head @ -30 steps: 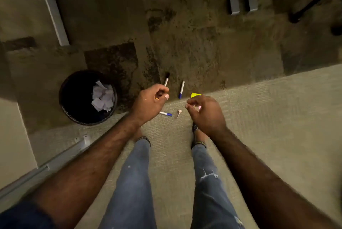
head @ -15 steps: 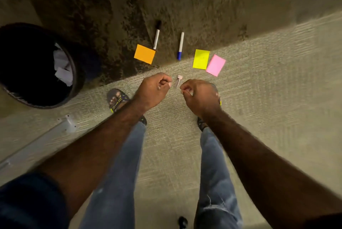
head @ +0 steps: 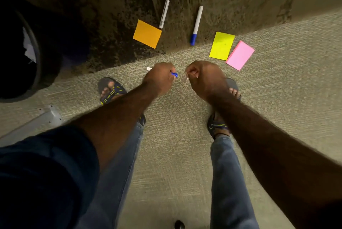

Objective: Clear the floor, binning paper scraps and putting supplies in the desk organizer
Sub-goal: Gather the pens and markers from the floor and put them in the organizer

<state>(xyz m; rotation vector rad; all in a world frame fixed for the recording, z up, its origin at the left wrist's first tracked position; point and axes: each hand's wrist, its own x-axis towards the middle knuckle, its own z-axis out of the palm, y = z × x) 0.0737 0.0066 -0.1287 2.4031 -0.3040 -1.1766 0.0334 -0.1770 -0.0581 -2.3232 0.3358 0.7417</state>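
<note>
My left hand (head: 160,79) is closed around a small pen on the light carpet; its blue tip (head: 174,74) pokes out right and its white end shows left. My right hand (head: 202,78) pinches a small pale, clear-looking piece (head: 185,79); what it is I cannot tell. Beyond my hands lie a black-capped marker (head: 164,12), a blue-capped marker (head: 197,23), and orange (head: 147,33), yellow (head: 222,45) and pink (head: 240,55) sticky-note pads. The black bin (head: 38,56) stands at the left with white paper scraps (head: 28,47) inside.
My sandalled feet stand just behind my hands, left (head: 111,90) and right (head: 218,127). A grey metal rail with a bracket (head: 44,117) runs along the lower left. A small dark object (head: 179,224) sits at the bottom edge.
My view has dropped closer to the floor. Both hands have come down onto the carpet; the left has closed on the small pen and the right on the pale piece.
</note>
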